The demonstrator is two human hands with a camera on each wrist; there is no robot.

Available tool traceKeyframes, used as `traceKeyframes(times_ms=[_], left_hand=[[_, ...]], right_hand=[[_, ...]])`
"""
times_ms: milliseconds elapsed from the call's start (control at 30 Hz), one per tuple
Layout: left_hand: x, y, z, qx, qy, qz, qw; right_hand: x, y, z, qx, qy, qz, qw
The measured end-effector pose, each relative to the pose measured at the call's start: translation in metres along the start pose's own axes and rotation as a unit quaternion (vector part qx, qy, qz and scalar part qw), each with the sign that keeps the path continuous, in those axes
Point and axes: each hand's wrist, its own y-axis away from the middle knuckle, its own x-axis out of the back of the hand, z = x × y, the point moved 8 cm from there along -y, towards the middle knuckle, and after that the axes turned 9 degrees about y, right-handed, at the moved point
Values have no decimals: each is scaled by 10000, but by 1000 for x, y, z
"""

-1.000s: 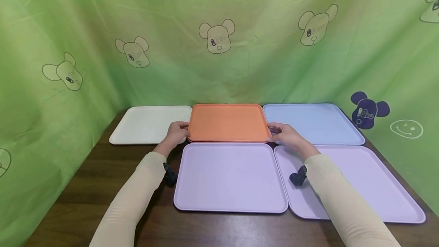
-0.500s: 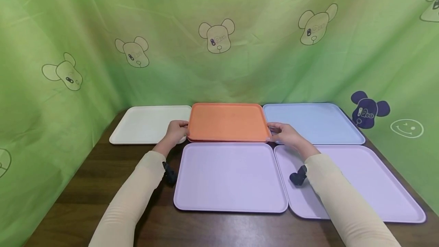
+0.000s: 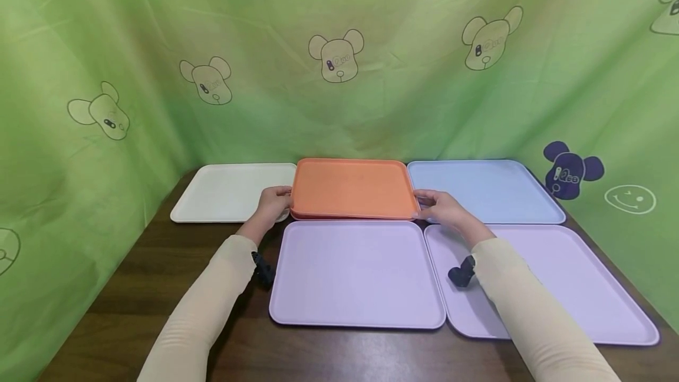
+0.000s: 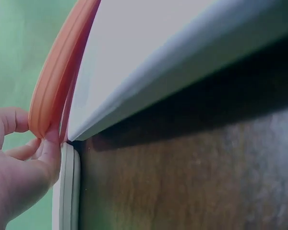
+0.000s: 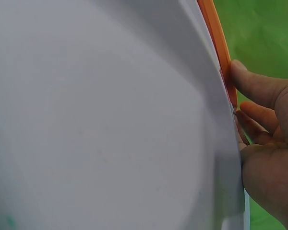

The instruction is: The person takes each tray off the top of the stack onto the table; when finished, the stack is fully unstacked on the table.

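Note:
An orange tray (image 3: 352, 187) lies at the middle of the back row, its left front corner slightly raised. My left hand (image 3: 273, 202) pinches that corner; in the left wrist view, the thumb and fingers close on the orange rim (image 4: 50, 81). Beneath it, a darker orange rim (image 3: 318, 216) shows along the front. My right hand (image 3: 440, 208) holds the right edge near the front corner. In the right wrist view its thumb (image 5: 245, 79) presses the orange edge (image 5: 221, 45), with fingers curled below. A lilac tray (image 3: 357, 273) lies just in front.
To the left of the orange tray is a white tray (image 3: 239, 187), and to its right a light blue tray (image 3: 477, 187). A second lilac tray (image 3: 567, 282) lies at front right. Dark wooden table (image 3: 138, 282) shows at left and front; a green curtain (image 3: 339, 117) hangs behind.
The left side of the orange tray has risen slightly, opening a thin dark orange gap along its front edge. Both hands have stayed nearly in place.

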Motion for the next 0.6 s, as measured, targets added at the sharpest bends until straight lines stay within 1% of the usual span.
traceKeyframes(times_ms=[100,267,367,467,600], left_hand=[[-1,1,-2,155,281,-11,9995],[-8,6,2,299,828,-360,9955],[-10,8,3,330,1060,-534,9924],[-10,10,3,376,1104,-586,9915],[-7,11,-1,586,1021,-502,9918]], right_hand=[[0,1,-1,-19,51,11,10000],[1,2,-1,-6,78,30,10000],[1,2,-2,27,97,40,9999],[1,3,-3,58,186,17,9998],[1,3,-3,32,311,-16,9995]])
